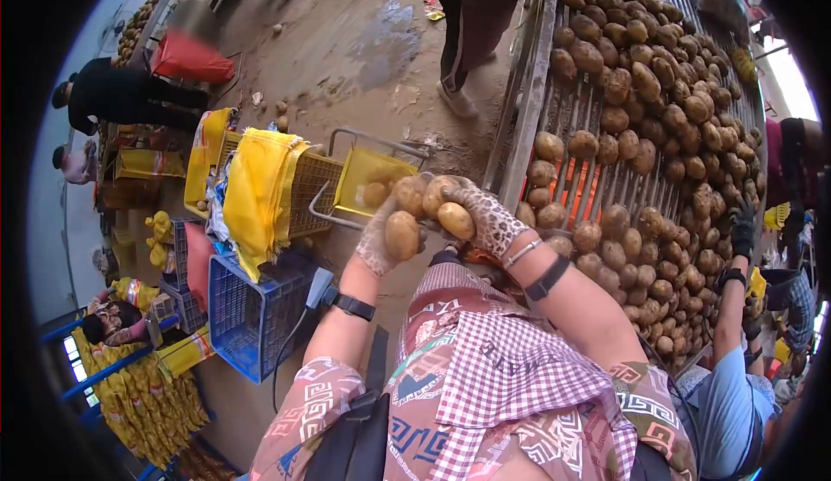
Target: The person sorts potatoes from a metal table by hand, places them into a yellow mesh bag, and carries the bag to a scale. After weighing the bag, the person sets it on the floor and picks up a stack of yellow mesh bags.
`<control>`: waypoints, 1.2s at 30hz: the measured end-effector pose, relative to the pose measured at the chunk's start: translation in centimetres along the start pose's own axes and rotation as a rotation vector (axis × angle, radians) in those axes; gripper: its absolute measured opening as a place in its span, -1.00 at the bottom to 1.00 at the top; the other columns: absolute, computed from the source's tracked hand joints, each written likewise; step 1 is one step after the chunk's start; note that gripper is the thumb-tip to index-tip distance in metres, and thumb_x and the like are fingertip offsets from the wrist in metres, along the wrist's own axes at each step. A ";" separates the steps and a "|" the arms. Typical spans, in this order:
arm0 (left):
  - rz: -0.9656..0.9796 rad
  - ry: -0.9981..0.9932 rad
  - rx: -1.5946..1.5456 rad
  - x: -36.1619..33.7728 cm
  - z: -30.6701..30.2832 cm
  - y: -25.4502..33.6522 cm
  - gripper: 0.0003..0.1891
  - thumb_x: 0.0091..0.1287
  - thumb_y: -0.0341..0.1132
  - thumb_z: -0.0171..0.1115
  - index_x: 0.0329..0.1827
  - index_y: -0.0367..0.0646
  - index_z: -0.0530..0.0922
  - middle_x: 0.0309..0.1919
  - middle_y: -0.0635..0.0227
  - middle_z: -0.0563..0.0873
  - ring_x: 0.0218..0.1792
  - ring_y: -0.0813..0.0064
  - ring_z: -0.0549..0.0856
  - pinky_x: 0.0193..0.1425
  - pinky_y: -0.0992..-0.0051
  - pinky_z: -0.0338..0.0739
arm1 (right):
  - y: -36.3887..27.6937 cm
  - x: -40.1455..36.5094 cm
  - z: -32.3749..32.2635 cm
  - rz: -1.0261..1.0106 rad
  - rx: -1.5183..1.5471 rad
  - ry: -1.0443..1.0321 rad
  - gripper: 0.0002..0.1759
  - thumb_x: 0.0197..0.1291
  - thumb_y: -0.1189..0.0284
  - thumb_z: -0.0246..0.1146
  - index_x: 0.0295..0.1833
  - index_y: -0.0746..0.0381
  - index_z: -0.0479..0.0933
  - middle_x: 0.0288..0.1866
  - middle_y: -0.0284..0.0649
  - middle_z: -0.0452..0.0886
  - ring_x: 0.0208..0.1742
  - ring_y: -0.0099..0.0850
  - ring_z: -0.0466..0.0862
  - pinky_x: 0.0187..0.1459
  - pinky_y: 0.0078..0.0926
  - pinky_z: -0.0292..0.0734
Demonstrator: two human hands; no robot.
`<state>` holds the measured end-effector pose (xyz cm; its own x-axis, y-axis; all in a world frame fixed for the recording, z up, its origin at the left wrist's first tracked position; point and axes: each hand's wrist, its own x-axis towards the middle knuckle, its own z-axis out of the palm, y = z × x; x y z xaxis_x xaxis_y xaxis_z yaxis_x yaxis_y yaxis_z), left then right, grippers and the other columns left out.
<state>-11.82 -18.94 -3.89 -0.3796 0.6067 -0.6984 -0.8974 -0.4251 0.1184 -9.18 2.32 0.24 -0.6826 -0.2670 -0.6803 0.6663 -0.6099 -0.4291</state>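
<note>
**Item 1. Left hand** (381, 240): in a patterned glove, raised in front of the chest. The fingers were curled about half closed and cupped the near side of the held potatoes (433, 213).

**Item 2. Right hand** (486, 217): gloved alike and pressed against the left. It was curled round the far side of the same load, roughly four tubers carried between both palms in mid-air and resting on nothing.

**Item 3. Blue crate** (247, 316): on the floor (346, 48) down to the left. Its contents could not be made out.

**Item 4. Yellow sacks** (260, 191): draped over a mesh basket just beyond the crate.

**Item 5. Yellow basket** (389, 167): directly beyond the hands, with at least one potato visible inside and the rest hidden behind the gloves.

**Item 6. Roller worktop** (524, 91): to the right, running away from the person. It was thickly covered with loose potatoes (658, 109).

**Item 7. Co-worker's hand** (743, 225): in a dark glove, at the far edge of the rollers.

**Item 8. Standing person** (459, 39): legs only, on the wet floor at the head of the worktop.

**Progress, as judged:** one handful had been lifted clear and not yet set down. The basket looked barely started. By far the larger share lay on the rollers, so the work appeared to be at an early stage.
</note>
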 end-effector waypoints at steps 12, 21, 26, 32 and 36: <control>0.560 0.646 1.132 8.1 -14.2 8.4 -0.63 0.43 -0.16 0.10 0.20 -0.14 0.48 -0.07 0.21 0.67 -0.15 0.29 0.70 -0.09 0.29 0.67 | 3.1 2.4 0.3 0.036 -0.319 0.048 -0.41 0.34 0.24 0.25 0.40 0.07 0.24 0.16 -0.22 0.46 0.04 -0.34 0.57 -0.05 -0.32 0.61; 0.255 0.026 0.494 -0.6 6.2 1.1 -0.49 0.39 0.07 0.16 0.19 -0.15 0.49 -0.02 0.21 0.67 -0.05 0.25 0.71 0.01 0.26 0.69 | 3.5 -9.5 -5.2 -0.193 0.167 -0.140 -0.21 0.28 0.04 0.28 0.47 0.12 0.13 0.37 -0.16 0.34 0.27 -0.23 0.46 0.14 -0.07 0.54; 0.476 -0.593 1.378 1.0 14.1 -11.5 -0.31 0.45 0.03 0.10 0.52 -0.15 0.19 0.44 0.12 0.33 0.42 0.31 0.34 0.37 0.39 0.39 | 4.6 -14.9 -10.5 -0.468 0.497 0.188 -0.27 0.13 0.08 0.41 0.35 0.14 0.35 0.25 -0.11 0.48 0.19 -0.20 0.56 0.01 -0.21 0.71; 0.667 0.337 1.382 -1.6 7.2 -5.9 -0.63 0.42 -0.21 0.20 0.19 -0.21 0.56 0.06 0.20 0.68 0.05 0.28 0.65 0.23 0.38 0.49 | 1.6 -24.4 -18.5 -0.606 -1.038 1.287 -0.35 0.07 0.35 0.46 0.27 0.31 0.41 0.17 -0.06 0.51 0.22 -0.19 0.53 0.25 -0.30 0.46; 1.023 0.709 1.752 -3.2 -2.3 4.7 -0.72 0.38 -0.25 0.19 0.01 -0.24 0.66 -0.10 0.07 0.74 -0.06 0.18 0.73 0.11 0.36 0.55 | 3.5 -25.0 -22.9 -0.492 -1.335 1.537 -0.34 0.10 0.30 0.43 0.30 0.28 0.41 0.27 0.00 0.47 0.32 -0.10 0.45 0.35 -0.22 0.34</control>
<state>-14.28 -24.43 -2.71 -0.9865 0.1632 -0.0111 0.1245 0.7932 0.5961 17.09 23.95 2.17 -0.5541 0.8295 0.0699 0.7887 0.5499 -0.2749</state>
